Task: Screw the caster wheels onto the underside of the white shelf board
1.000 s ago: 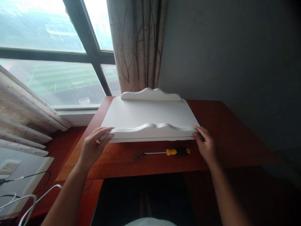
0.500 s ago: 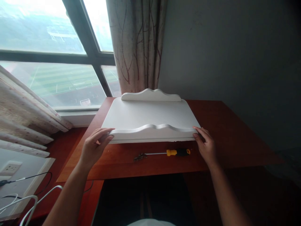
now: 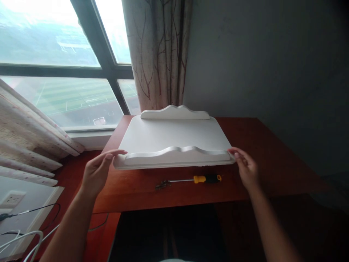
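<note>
A white board [image 3: 174, 133] with rounded corners lies on a reddish-brown table. Across its far edge stands a wavy-topped white strip [image 3: 176, 112], and a matching front strip [image 3: 177, 156] runs along the near edge. My left hand [image 3: 96, 171] is at the near left corner, fingers stretched over the board beside the strip's end, thumb apart. At the near right corner, my right hand [image 3: 247, 167] has its fingertips by the strip's other end, fingers loosely apart. A yellow-and-black screwdriver [image 3: 200, 179] lies in front of the board, its tip by a small pile of screws [image 3: 163, 185].
The wooden table [image 3: 272, 160] extends to the right of the board. A window [image 3: 76, 98] and curtains [image 3: 158, 54] are behind and left. White and black cables [image 3: 29, 233] hang near a wall socket [image 3: 13, 199] at lower left.
Both hands have let go of the front strip's ends and moved outward to the board's near corners. Both ends of the strip now show. The view has tilted slightly.
</note>
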`<state>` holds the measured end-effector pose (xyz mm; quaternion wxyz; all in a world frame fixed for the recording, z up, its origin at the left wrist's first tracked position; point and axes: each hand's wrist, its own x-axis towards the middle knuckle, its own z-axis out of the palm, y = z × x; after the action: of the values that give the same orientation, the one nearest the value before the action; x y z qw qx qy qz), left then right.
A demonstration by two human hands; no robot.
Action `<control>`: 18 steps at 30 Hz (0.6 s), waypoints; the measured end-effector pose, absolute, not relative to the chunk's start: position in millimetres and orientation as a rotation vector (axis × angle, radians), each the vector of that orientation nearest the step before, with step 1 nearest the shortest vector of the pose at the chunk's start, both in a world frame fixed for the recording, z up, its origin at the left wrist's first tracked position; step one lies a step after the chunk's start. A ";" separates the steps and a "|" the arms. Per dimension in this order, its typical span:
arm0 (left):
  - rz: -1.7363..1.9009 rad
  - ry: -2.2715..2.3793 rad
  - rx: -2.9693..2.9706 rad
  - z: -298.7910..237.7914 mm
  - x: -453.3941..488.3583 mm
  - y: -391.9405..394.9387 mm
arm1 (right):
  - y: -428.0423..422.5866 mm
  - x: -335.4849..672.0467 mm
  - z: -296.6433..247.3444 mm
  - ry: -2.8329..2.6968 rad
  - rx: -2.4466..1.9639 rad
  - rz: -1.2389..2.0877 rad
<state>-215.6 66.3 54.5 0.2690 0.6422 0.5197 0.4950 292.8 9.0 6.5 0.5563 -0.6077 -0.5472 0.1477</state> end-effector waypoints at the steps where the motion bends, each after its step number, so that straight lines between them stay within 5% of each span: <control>1: 1.392 1.421 1.665 54.1 -220.6 72.9 | 13.3 300.0 3.4 -1.222 -1.425 0.349; 18: 0.982 1.669 2.416 37.8 -235.8 169.6 | 107.4 344.8 -4.9 -1.869 -1.445 0.150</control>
<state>-235.8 169.6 37.8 0.0228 0.7801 0.5390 0.3169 344.8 107.4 -4.9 0.3777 -0.5653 -0.7310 0.0586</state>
